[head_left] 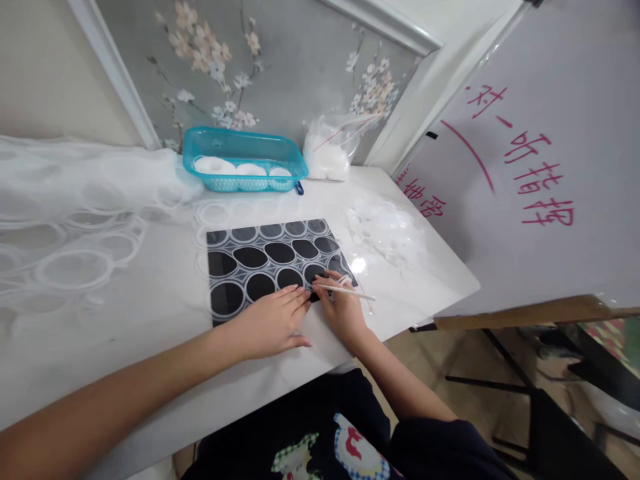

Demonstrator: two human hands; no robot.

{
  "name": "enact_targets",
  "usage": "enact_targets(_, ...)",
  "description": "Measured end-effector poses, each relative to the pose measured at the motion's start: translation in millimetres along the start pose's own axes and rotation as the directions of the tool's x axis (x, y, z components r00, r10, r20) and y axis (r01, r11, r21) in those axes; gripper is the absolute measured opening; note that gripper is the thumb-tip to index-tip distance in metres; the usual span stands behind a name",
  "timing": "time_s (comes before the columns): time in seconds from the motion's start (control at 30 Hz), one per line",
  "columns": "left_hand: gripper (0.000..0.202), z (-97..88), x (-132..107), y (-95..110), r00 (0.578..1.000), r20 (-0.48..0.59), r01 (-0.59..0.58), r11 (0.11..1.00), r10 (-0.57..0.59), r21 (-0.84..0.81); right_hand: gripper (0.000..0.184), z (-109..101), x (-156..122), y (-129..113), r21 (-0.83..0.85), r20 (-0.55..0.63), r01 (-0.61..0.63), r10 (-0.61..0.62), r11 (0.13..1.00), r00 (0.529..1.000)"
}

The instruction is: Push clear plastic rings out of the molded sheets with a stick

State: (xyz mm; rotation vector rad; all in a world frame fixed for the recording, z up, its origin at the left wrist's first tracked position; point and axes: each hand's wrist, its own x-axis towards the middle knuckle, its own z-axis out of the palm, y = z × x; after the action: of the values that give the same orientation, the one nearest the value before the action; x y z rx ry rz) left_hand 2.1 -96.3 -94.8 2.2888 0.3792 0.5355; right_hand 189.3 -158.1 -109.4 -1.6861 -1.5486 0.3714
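Observation:
A dark rectangular sheet (265, 285) patterned with rows of pale-rimmed ovals lies flat on the white table in front of me. My left hand (275, 321) rests on its near edge, fingers stretched out and flat. At the sheet's right side, my right hand (341, 308) is closed around a thin whitish stick-like tool (354, 291). The tool's inner end lies by my fingers over an oval near the right edge; its exact tip is hard to make out. The fingertips of both hands are close together, a small gap apart.
A blue plastic basket (245, 183) holding white round pieces stands at the back, beside a clear bag (327, 150) of white material. Crumpled clear film (390, 230) lies to the right. White film with oval cut-outs (75, 267) covers the left. A whiteboard (550, 133) leans at the right.

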Motion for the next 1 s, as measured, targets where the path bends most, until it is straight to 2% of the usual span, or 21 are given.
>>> enact_targets(0.07, 0.047, 2.4, 0, -2, 1.000, -0.013, -0.021, 0.999, 0.020, -0.045, 0.025, 6, -6, 3, -0.052, 0.026, 0.070, -0.069, 0.996, 0.997)
enact_targets(0.13, 0.050, 4.4, -1, -5, 0.998, -0.022, -0.055, 0.998, 0.055, -0.015, 0.026, 6, -3, 8, -0.070, 0.036, 0.131, -0.129, 0.989, 0.991)
enact_targets(0.17, 0.052, 4.7, -1, -6, 0.997, -0.019, -0.069, 0.997, 0.070, 0.022, 0.024, 2, 3, 11, -0.073, 0.002, 0.130, -0.130, 0.989, 0.991)
enact_targets(0.23, 0.057, 3.6, -1, -7, 0.995, 0.021, -0.097, 0.989, 0.096, 0.116, 0.016, -18, 26, 19, -0.079, -0.147, 0.058, -0.069, 0.995, 0.987)
enact_targets(0.27, 0.060, 2.6, -1, -6, 0.993, 0.062, -0.109, 0.979, 0.099, 0.173, 0.016, -33, 42, 22, -0.087, -0.270, -0.004, -0.020, 0.996, 0.963)
enact_targets(0.3, 0.064, 1.7, 0, -5, 0.989, 0.115, -0.118, 0.963, 0.092, 0.242, 0.023, -49, 57, 25, -0.095, -0.361, -0.046, 0.008, 0.994, 0.932)
enact_targets(0.37, 0.070, 1.8, -1, 0, 0.973, 0.226, -0.136, 0.906, 0.046, 0.401, 0.036, -77, 82, 27, -0.096, -0.544, -0.115, 0.044, 0.989, 0.838)
enact_targets(0.4, 0.074, 3.5, -2, 3, 0.965, 0.260, -0.153, 0.868, 0.028, 0.472, 0.035, -84, 88, 25, -0.089, -0.609, -0.126, 0.046, 0.988, 0.792)
enact_targets(0.43, 0.075, 6.5, -4, 8, 0.964, 0.266, -0.157, 0.832, 0.012, 0.532, 0.033, -87, 89, 22, -0.083, -0.613, -0.098, 0.027, 0.992, 0.790)
enact_targets(0.47, 0.077, 10.6, -6, 13, 0.968, 0.251, -0.157, 0.799, 0.008, 0.580, 0.030, -83, 85, 17, -0.078, -0.560, -0.046, -0.005, 0.996, 0.828)
enact_targets(0.53, 0.080, 20.1, -11, 23, 0.982, 0.188, -0.130, 0.750, 0.007, 0.649, 0.025, -62, 65, 8, -0.034, -0.322, 0.072, -0.079, 0.997, 0.943)
enact_targets(0.6, 0.085, 28.2, -16, 31, 0.992, 0.127, -0.074, 0.713, -0.022, 0.698, 0.023, -32, 42, -1, 0.044, -0.130, 0.087, -0.080, 0.995, 0.988)
enact_targets(0.67, 0.091, 32.3, -19, 36, 0.993, 0.092, -0.017, 0.682, -0.074, 0.731, 0.022, -7, 25, -7, 0.099, -0.038, 0.066, -0.062, 0.993, 0.997)
enact_targets(0.73, 0.092, 32.5, -21, 35, 0.990, 0.076, 0.020, 0.659, -0.116, 0.752, 0.019, 8, 17, -11, 0.153, 0.012, 0.072, -0.075, 0.986, 0.997)
enact_targets(0.87, 0.093, 30.2, -20, 30, 0.989, 0.084, 0.010, 0.632, -0.119, 0.775, 0.013, 16, 15, -12, 0.266, 0.108, 0.071, -0.103, 0.961, 0.989)
enact_targets(1.0, 0.095, 30.3, -18, 31, 0.992, 0.076, -0.003, 0.588, -0.099, 0.809, 0.013, 20, 11, -12, 0.258, 0.118, 0.071, -0.104, 0.963, 0.988)
